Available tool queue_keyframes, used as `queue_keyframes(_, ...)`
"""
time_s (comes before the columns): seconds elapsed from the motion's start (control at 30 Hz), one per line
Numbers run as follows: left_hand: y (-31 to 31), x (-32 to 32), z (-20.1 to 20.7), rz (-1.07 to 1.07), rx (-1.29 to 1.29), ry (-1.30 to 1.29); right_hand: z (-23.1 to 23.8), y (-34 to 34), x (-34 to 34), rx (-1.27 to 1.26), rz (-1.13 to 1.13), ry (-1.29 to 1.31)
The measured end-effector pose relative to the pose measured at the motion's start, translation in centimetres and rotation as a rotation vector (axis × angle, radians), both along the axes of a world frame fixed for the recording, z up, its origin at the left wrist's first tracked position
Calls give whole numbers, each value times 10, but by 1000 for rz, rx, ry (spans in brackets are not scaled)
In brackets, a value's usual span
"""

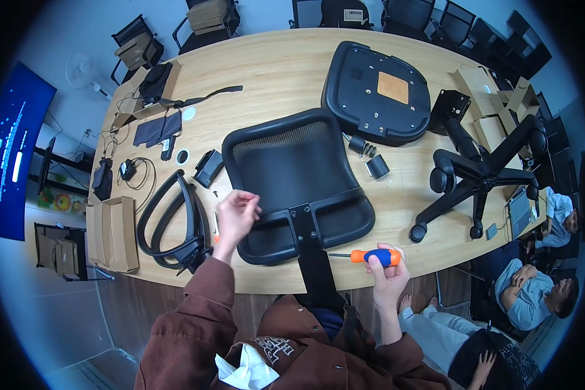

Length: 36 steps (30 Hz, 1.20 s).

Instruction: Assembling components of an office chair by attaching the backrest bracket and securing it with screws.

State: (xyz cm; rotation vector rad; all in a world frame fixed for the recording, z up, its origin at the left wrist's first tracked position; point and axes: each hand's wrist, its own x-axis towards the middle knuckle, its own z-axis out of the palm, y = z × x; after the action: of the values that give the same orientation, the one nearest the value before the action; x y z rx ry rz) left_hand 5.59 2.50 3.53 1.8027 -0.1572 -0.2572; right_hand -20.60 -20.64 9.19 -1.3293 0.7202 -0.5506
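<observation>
A black mesh chair backrest [286,166] lies on the table in front of me. Its black bracket [303,224] carries several screws, and a flat black bar [318,276] runs from it past the table's near edge. Over the backrest's lower left part is my left hand [238,213], its fingers pinched together; what they hold, if anything, is too small to make out. My right hand [389,276] grips a screwdriver [375,257] with an orange and blue handle. The shaft points left, its tip close to the bar just below the bracket.
An upturned chair seat [377,91] lies beyond the backrest. A five-star wheeled base [481,175] stands at right, near a spring [363,147] and a black cylinder [377,167]. Black armrests [182,227] and an open cardboard box [114,234] are at left. People sit at lower right.
</observation>
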Motion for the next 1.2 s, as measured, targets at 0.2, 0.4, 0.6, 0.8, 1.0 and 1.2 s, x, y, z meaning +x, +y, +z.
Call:
queue_keyframes(0.2,-22,-19,-2,127,-325,665,-8,0,2,-27,27,-17)
queue_keyframes(0.4,-32,-61,30,-69,-591,889,-14,1,10,30,45,-64)
queue_keyframes(0.6,-33,-75,36,-152,-456,748,-13,0,21,-1,87,-82)
queue_keyframes(0.8,-42,-95,46,-249,-554,705,2,0,32,221,203,-272)
queue_keyframes(1.0,-63,-119,66,-257,-572,793,30,10,64,-406,369,-76)
queue_keyframes(1.2,-70,-127,45,-243,-561,765,10,11,75,-476,441,-119)
